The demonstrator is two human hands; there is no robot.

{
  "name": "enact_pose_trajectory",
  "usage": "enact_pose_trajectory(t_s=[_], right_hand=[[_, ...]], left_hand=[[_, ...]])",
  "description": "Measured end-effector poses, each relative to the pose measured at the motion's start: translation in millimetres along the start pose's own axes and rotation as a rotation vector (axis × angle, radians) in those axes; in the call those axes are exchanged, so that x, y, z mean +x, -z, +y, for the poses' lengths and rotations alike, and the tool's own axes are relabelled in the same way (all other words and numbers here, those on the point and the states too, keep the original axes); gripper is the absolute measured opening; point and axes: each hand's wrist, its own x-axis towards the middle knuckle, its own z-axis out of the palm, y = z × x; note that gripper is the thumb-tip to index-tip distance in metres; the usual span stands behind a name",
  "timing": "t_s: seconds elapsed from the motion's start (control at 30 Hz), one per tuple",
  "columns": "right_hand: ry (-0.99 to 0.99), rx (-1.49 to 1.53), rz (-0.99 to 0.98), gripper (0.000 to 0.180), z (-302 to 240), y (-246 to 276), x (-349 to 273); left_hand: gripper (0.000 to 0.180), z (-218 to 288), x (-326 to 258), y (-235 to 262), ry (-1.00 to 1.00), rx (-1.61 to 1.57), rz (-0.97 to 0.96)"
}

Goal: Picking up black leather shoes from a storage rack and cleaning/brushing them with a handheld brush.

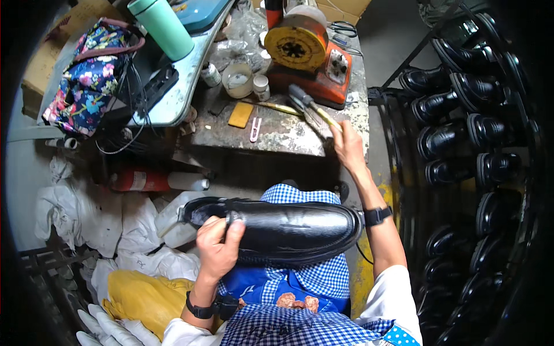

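Note:
A black leather shoe [300, 225] lies sideways over my lap, its toe to the right and its opening to the left. My left hand [218, 248] grips it at the opening, thumb on top and fingers curled at the rim. Out over the workbench's front right edge, my right hand [348, 147] is closed round the light handle of a small brush [320, 109] with a dark grey head. The brush is apart from the shoe, over other thin tools by the orange machine's base.
On the workbench [219, 138] stand an orange machine with a yellow wheel [294, 49], a tub [236, 79], a white jar [261, 86], a yellow sponge [240, 115] and pink snips [254, 130]. A rack of black shoes [487, 132] stands right. A green bottle [161, 29] and floral bag [89, 81] are left.

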Motion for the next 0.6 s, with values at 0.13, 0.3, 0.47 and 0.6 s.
enact_pose_trajectory(t_s=[0.13,0.3,0.47,0.6], right_hand=[[-0.379,0.693,-0.117,0.032,-35.6,67.4,-31.6],[-0.436,0.642,-0.073,0.033,-53.0,160.1,-91.8],[-0.514,0.544,-0.073,0.036,-73.5,219.8,-142.1],[-0.203,0.29,-0.262,0.028,-116.0,241.9,-143.2]], left_hand=[[0.023,-16.7,-4.7,-25.4,-0.081,0.115,-0.087],[0.025,-26.4,-6.5,-31.4,0.182,-0.04,-0.202],[0.024,-26.4,-9.3,-35.3,0.158,-0.036,-0.227],[0.024,-24.4,-10.4,-35.8,0.137,-0.025,-0.203]])
